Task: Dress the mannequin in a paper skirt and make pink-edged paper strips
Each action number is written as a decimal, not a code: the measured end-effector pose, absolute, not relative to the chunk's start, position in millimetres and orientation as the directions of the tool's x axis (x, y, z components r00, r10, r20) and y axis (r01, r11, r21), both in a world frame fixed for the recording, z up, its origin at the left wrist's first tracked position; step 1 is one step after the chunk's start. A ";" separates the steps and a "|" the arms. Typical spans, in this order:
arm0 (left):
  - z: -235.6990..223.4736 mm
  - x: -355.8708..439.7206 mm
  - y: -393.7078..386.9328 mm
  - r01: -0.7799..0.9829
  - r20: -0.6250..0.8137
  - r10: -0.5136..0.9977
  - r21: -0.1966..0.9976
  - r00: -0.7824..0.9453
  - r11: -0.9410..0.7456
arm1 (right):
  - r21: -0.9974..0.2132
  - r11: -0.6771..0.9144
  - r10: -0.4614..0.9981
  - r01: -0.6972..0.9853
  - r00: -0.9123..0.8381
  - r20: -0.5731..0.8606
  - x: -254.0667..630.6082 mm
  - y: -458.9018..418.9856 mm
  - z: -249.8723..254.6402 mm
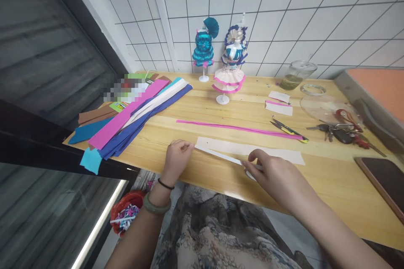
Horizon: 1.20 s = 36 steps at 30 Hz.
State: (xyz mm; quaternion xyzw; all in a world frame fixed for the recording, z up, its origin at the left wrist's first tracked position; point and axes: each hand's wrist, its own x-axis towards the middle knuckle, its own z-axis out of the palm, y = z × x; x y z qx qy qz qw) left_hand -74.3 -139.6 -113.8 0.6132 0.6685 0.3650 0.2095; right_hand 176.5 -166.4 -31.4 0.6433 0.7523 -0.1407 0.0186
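A narrow white strip of tape (218, 154) is stretched between my hands, low over the front of the table. My left hand (178, 156) pinches its left end between thumb and fingers. At the other end my right hand (270, 173) is closed on the tape, with the white curved edge of its roll (250, 175) showing under the fingers; the rest of the roll is hidden. Just behind the tape lies a long pale paper strip (277, 154). A thin pink strip (229, 126) runs across the table beyond it, its right end by yellow-and-black scissors (285, 128).
Coloured crepe paper strips (148, 107) pile up at the left. Two small dressed figures on stands (203, 50) (229, 80) are near the wall. At the right are a lidded cup (296, 76), keys (342, 132) and a phone (383, 180). A red scrap basket (126, 210) stands below.
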 end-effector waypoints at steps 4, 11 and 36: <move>-121.2 -78.0 -130.0 0.815 0.261 0.958 0.576 -0.118 -0.056 | -0.048 0.175 0.980 0.983 -0.178 -0.087 178.1 -164.9 -38.2; -125.8 -72.7 -126.1 0.838 0.251 0.959 0.545 -0.131 -0.028 | -0.212 0.449 0.884 0.868 -0.466 -0.035 205.3 -155.5 -33.3; -123.6 -65.7 -122.0 0.872 0.162 0.970 0.483 -0.181 0.082 | -0.226 0.520 0.852 0.824 -0.519 0.070 228.9 -150.5 -50.1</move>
